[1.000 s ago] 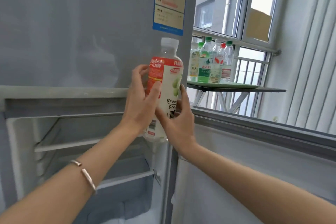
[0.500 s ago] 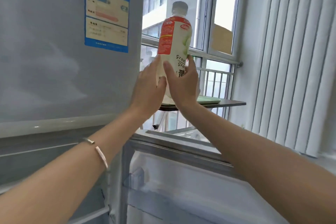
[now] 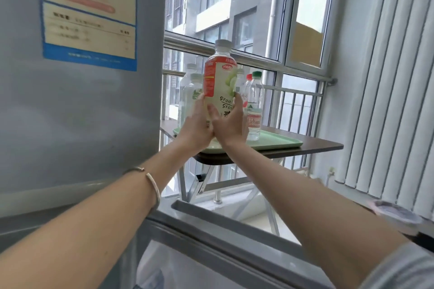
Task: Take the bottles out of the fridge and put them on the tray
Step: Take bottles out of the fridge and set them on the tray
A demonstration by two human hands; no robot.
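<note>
A pale drink bottle (image 3: 219, 82) with a red and green label and a white cap stands upright between both hands. My left hand (image 3: 196, 124) wraps its left side and my right hand (image 3: 229, 124) grips its lower right side. The bottle is held just over the near left part of the green tray (image 3: 274, 142), its base hidden by my hands. Several clear bottles stand on the tray behind it, among them a green-capped bottle (image 3: 254, 105) and a large clear bottle (image 3: 189, 96).
The tray lies on a dark folding table (image 3: 321, 146) by the window railing. The grey fridge (image 3: 82, 101) fills the left side, and its open lower door edge (image 3: 234, 230) runs below my arms. Vertical blinds (image 3: 387, 77) hang at the right.
The bottle has travelled from in front of the fridge rightward and away to the tray, with both hands still on it. The view has swung right toward the window.
</note>
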